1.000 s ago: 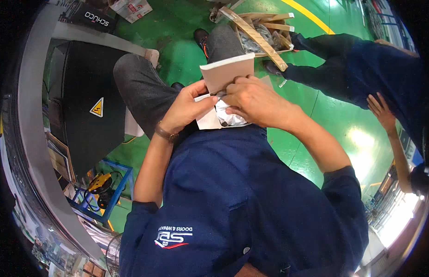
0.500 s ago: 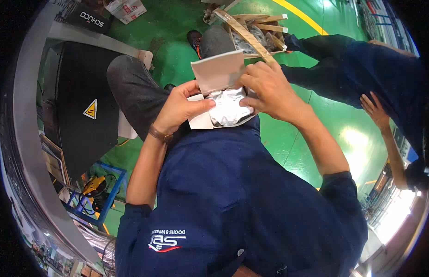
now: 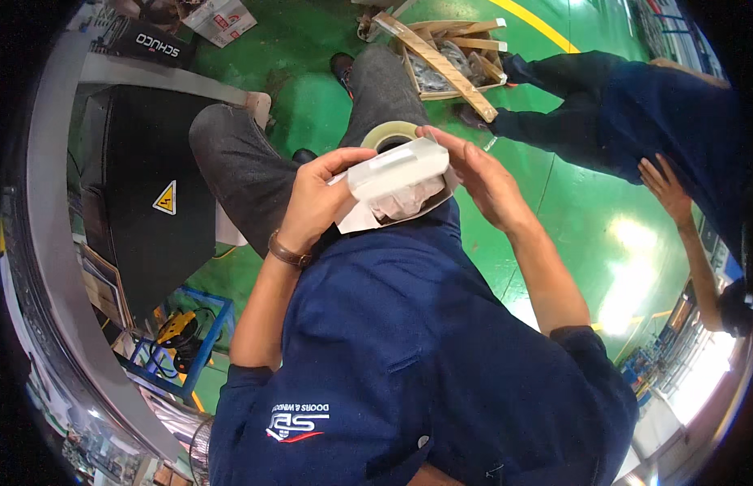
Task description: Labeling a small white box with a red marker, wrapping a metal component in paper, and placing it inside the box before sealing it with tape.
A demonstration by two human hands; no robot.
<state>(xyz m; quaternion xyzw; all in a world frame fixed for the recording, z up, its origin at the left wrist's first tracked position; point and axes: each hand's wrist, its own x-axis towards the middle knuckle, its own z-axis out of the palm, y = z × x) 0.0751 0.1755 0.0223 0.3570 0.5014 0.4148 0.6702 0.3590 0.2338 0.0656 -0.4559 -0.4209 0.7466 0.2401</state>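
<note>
A small white cardboard box rests at my lap, its lid tilted partway down over the opening. Crumpled white wrapping shows inside through the gap; what it covers is hidden. My left hand grips the box's left side, with fingers along the lid's left end. On the other side my right hand holds the box and lid edge, its thumb mostly hidden. Just beyond the lid, a roll of clear yellowish tape lies against my thigh, partly covered by the box.
An open carton with wrapped items and wooden strips stands on the green floor ahead. A co-worker stands at the right. To the left are a black panel with a warning sign and a blue metal frame.
The raised lid has come down over the wrapping. My right hand has moved from the wrapping to the box's right side. The tape roll has come into view.
</note>
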